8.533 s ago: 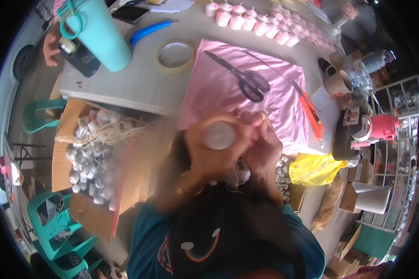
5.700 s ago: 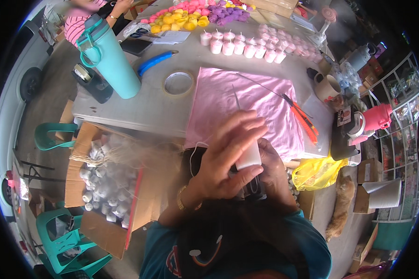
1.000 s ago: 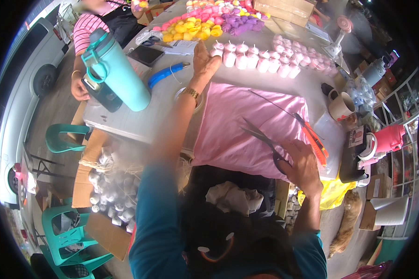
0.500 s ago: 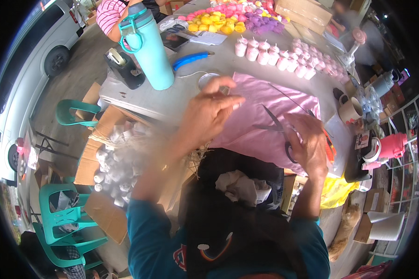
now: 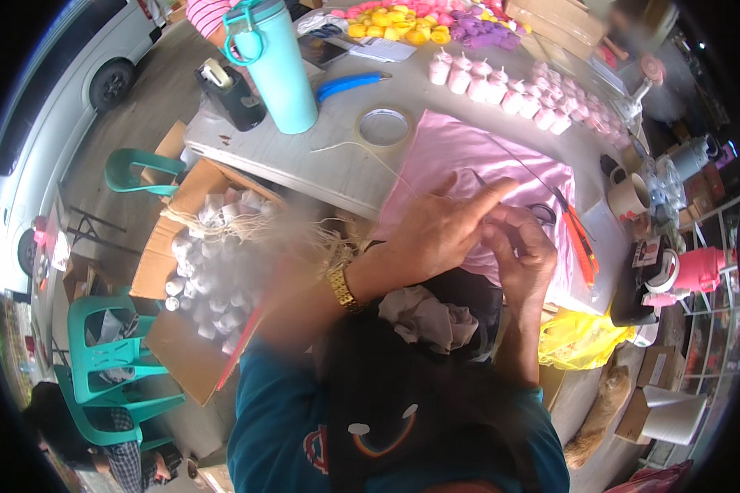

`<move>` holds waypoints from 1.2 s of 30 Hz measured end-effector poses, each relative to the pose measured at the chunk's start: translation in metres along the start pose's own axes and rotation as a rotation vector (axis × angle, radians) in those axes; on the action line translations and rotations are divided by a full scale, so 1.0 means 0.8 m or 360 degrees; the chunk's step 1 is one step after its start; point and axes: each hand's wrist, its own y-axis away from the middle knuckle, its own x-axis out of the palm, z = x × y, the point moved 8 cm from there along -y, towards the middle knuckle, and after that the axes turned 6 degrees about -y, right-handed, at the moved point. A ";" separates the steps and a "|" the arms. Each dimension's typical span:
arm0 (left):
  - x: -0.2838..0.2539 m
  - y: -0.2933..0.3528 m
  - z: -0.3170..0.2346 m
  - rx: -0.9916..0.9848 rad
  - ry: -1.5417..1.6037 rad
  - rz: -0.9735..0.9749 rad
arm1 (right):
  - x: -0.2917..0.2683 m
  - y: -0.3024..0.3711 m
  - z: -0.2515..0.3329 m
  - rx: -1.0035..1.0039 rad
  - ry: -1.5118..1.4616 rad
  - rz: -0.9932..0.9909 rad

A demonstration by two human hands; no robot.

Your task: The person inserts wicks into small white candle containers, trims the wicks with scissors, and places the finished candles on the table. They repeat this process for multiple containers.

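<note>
1. The biggest thing here is the pale surface (image 5: 304, 171), with the person bent over its near edge.
2. Just off that near edge, to the left, an open carton (image 5: 181, 353) holds a heap of white pieces (image 5: 214, 296).
3. A pink cloth (image 5: 446, 148) lies against the near edge.
4. The turquoise bottle (image 5: 281, 78) stands near the surface's left end.
5. Both hands are over the cloth, near the edge. The left hand (image 5: 436, 238) points its index finger; I can't tell whether its grip is closed on anything. The right hand (image 5: 524, 253) has thumb and fingertips near one another; whether its grip pinches something, I can't tell.
6. Dark scissors (image 5: 543, 214) lie on the cloth, partly hidden behind the hands.
7. A tape roll (image 5: 384, 147) lies just beside the cloth's far left corner.
8. Thinnest, a white string (image 5: 352, 144) runs past the roll toward the left hand.
</note>
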 end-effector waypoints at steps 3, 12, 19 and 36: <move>0.010 0.001 -0.007 0.0113 -0.0031 -0.0014 | -0.003 0.004 -0.018 0.0144 -0.0159 0.0031; 0.007 0.027 0.025 -0.0451 0.0634 0.0235 | -0.037 0.003 -0.020 -0.0006 0.0619 -0.0246; 0.030 0.041 0.041 -0.0933 0.1785 0.0075 | 0.012 0.014 0.018 -0.0457 0.0577 0.0052; 0.005 0.029 0.029 -0.0618 0.1109 -0.0159 | -0.002 0.006 -0.002 -0.0201 -0.0217 0.0048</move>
